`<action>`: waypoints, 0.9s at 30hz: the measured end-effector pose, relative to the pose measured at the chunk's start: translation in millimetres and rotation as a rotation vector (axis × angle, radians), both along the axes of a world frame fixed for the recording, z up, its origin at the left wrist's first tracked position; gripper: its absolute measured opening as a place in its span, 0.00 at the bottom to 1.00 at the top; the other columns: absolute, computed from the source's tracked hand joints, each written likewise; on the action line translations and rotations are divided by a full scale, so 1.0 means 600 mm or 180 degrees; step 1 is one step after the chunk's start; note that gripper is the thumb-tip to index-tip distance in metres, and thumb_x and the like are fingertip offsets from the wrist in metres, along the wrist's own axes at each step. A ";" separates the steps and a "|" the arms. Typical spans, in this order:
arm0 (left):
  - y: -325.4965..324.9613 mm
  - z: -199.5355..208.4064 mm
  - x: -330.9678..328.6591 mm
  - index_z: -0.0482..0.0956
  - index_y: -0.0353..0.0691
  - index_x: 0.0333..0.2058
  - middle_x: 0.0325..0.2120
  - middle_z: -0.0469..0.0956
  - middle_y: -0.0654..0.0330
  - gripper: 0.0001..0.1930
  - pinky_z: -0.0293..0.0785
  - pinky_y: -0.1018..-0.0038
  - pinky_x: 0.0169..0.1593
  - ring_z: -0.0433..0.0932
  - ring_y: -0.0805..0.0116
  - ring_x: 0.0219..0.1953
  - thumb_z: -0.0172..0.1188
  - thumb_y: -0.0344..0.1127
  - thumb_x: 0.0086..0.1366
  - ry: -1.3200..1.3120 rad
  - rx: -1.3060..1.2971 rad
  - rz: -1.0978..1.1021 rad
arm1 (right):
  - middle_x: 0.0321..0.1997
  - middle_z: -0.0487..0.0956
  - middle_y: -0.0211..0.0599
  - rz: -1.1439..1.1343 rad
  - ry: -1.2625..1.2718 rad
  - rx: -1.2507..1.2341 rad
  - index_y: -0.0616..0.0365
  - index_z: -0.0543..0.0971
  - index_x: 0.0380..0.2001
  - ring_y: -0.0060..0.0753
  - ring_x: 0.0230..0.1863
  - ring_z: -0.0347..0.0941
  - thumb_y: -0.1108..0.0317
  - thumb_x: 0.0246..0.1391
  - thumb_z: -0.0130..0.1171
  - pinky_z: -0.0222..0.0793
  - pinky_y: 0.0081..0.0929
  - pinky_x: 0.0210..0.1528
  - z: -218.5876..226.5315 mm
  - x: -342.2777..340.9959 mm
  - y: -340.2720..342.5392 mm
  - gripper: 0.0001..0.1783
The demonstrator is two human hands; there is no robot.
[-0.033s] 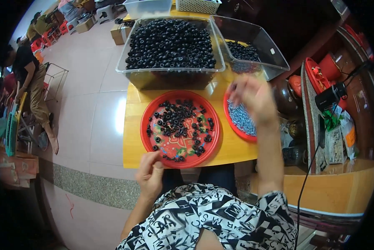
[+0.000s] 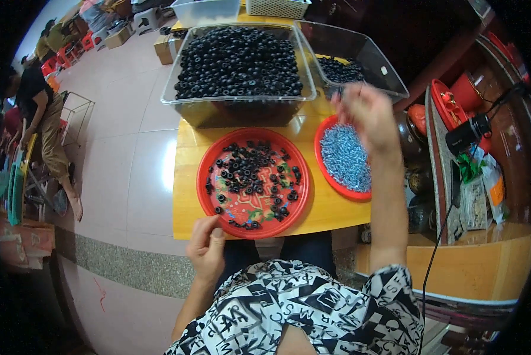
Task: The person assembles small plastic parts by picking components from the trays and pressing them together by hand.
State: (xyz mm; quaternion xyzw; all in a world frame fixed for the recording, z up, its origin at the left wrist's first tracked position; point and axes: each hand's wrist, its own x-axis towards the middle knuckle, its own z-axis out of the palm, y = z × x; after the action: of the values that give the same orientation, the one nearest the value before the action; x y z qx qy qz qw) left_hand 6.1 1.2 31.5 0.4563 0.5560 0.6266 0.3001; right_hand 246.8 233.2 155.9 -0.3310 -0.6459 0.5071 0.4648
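Note:
My right hand point(image 2: 366, 112) is raised over the near edge of a clear plastic bin point(image 2: 389, 89) with small black parts in it. Its fingers are closed and somewhat blurred, with a small black part point(image 2: 339, 92) at the tips. Below it sits a red dish point(image 2: 320, 155) full of small silvery-blue metal pieces point(image 2: 343, 158). My left hand point(image 2: 207, 248) is curled closed beside the near-left rim of a round red tray point(image 2: 304, 204); whatever its fingers hold is hidden. Loose black ring-like parts point(image 2: 247, 168) are scattered over the tray.
A large clear bin point(image 2: 239, 100) heaped with black parts stands behind the tray on the yellow table point(image 2: 185, 195). At right, a shelf holds a black cylindrical device point(image 2: 467, 135) with a cable. Another person point(image 2: 37, 106) is at far left.
My right hand has moved slightly away from me, off the dish of metal pieces and up to the smaller bin's edge. My left hand has shifted slightly toward me.

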 end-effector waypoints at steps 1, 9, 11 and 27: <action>0.002 -0.002 -0.005 0.72 0.29 0.38 0.32 0.69 0.59 0.09 0.64 0.81 0.37 0.68 0.73 0.33 0.52 0.24 0.58 0.0091 -0.0022 0.0120 | 0.29 0.75 0.34 -0.0478 -0.0140 -0.0061 0.65 0.73 0.30 0.18 0.24 0.68 0.62 0.49 0.57 0.66 0.15 0.26 0.017 0.012 0.050 0.15; -0.008 -0.025 -0.021 0.73 0.29 0.36 0.29 0.69 0.59 0.08 0.63 0.82 0.30 0.66 0.74 0.28 0.52 0.21 0.55 0.0526 -0.0005 0.0348 | 0.20 0.75 0.32 -0.1693 -0.2302 0.1205 0.67 0.76 0.28 0.22 0.24 0.71 0.68 0.45 0.56 0.65 0.19 0.27 -0.023 0.153 0.091 0.11; -0.011 -0.034 -0.030 0.73 0.30 0.35 0.28 0.70 0.58 0.08 0.63 0.81 0.30 0.67 0.73 0.28 0.53 0.21 0.55 0.0734 -0.0139 0.0347 | 0.24 0.77 0.41 -0.1649 -0.3052 0.1052 0.66 0.77 0.28 0.29 0.27 0.74 0.69 0.42 0.57 0.67 0.25 0.30 -0.059 0.191 0.048 0.10; 0.031 0.004 -0.032 0.74 0.31 0.32 0.28 0.71 0.52 0.10 0.67 0.72 0.37 0.71 0.60 0.33 0.57 0.19 0.48 0.1698 -0.0042 0.0191 | 0.28 0.73 0.51 -0.1275 -0.4672 0.0848 0.62 0.75 0.22 0.52 0.34 0.70 0.79 0.37 0.51 0.65 0.42 0.37 -0.188 0.244 -0.046 0.05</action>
State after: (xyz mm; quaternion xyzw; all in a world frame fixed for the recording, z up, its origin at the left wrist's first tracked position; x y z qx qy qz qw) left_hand -12.9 20.0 33.9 0.5866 0.6328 0.4892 0.1272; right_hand 393.3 205.5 43.4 -0.6343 -0.7720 -0.0181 0.0362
